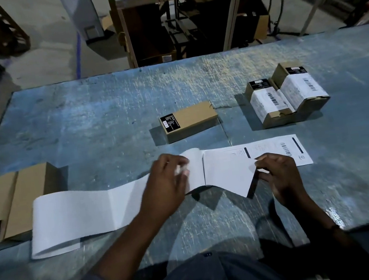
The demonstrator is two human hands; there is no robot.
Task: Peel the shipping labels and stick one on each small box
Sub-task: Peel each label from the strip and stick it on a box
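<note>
One long label strip point(83, 214) lies across the near part of the blue table point(104, 108), and its left end is folded under. The right hand point(279, 174) pinches the lifted corner of a label point(228, 174) between thumb and fingertips. The left hand point(166, 187), a little blurred, grips the label strip at a raised fold with curled fingers. Behind the strip lies a plain box point(189, 120). Two labelled boxes point(267, 103) touch each other at the right, and two brown boxes point(11, 202) lie at the left edge.

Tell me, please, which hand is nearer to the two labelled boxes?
Right. The right hand, pinching a label, lies toward the person from the labelled boxes; the left hand, holding the strip, is farther left.
</note>
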